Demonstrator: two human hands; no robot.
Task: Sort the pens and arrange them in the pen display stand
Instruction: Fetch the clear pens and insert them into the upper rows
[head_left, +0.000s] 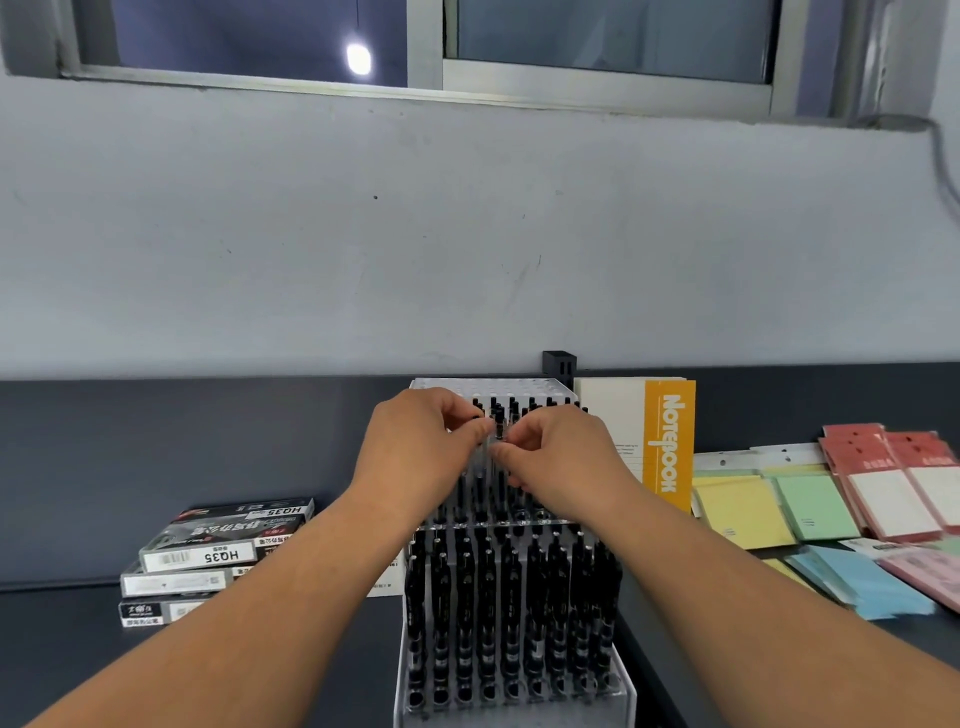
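A clear acrylic pen display stand (626, 699) stands on the dark table in front of me, stepped in tiers. Its lower tier is packed with several black pens (488, 597) standing upright. More black pens (532, 405) stand in the upper tier near the back. My left hand (415, 457) and my right hand (561, 462) meet over the upper tier. Both pinch a pen with a clear barrel and black cap (497, 431), held upright between their fingertips. The pen's lower end is hidden among the other pens.
Stacked pen boxes marked HQ35 (218, 556) lie to the left of the stand. An orange and cream notebook (667, 441) leans behind it on the right. Packs of coloured sticky notes (815, 506) and red packets (893, 478) cover the table's right side. A small black holder (558, 361) stands by the wall.
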